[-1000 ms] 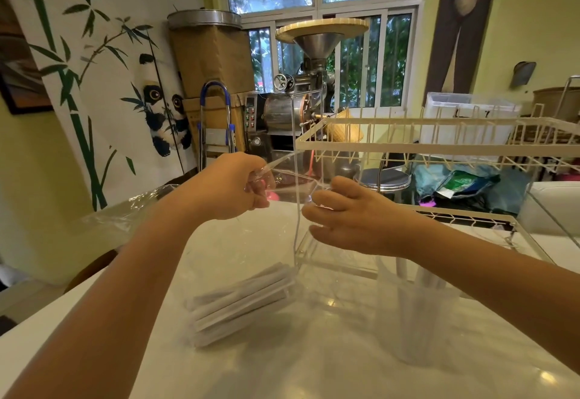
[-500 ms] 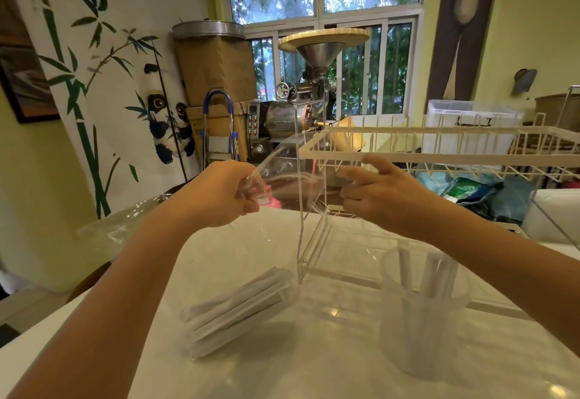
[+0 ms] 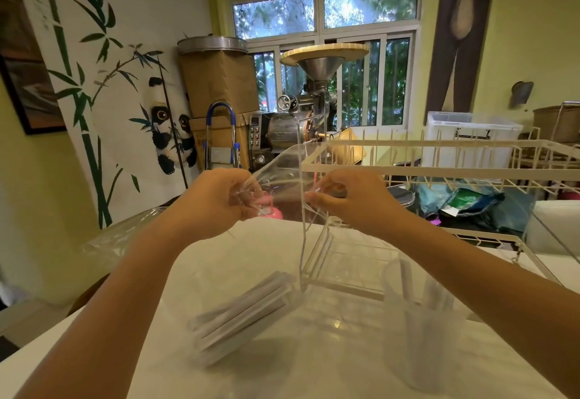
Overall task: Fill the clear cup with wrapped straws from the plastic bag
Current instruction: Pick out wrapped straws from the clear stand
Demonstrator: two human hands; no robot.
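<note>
two bare forearms, no sleeves in view; left hand (image 3: 216, 202) and right hand (image 3: 348, 199) without gloves, rings or watch.

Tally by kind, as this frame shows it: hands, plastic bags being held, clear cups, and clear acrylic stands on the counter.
Hands: 2 (left hand, right hand)
Plastic bag, held by both hands: 1
Clear cup, with some straws: 1
Acrylic stand: 1
Total: 5

We count two hands, left hand (image 3: 216, 200) and right hand (image 3: 351, 197), one plastic bag (image 3: 276, 178), one clear cup (image 3: 420, 329), one straw bundle (image 3: 244, 314).
</note>
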